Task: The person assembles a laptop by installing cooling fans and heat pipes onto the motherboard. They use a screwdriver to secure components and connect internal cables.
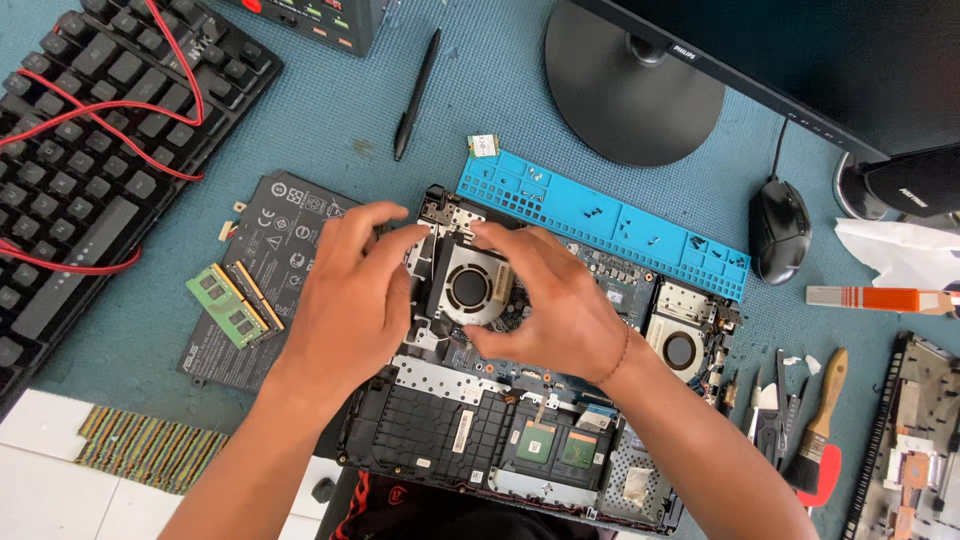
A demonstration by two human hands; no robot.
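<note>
Fingers (497,237) of both hands are bent around a round fan (470,289) and pinch its sides. That fan sits in the top left part of the open laptop (470,430), and the laptop lies in the middle of the blue mat (330,110). Left hand (345,300) grips the fan's left edge. Right hand (550,305) grips the right edge, with its thumb low and its fingers over the top.

A big black monitor (800,60) stands at the top right on a round foot (630,90). A black keyboard (90,150) with red wires (110,100) across it lies at the far left. A flat black battery (265,270) lies just left of the laptop, and two green memory sticks (235,303) rest on it. A long blue tray (600,225) with tiny screws lies just above the laptop. A second fan (680,350) sits at the laptop's right side. A black mouse (779,230) is near the tray's right end. A brush (815,440) lies at the right, and a black pen (415,95) at the top.
</note>
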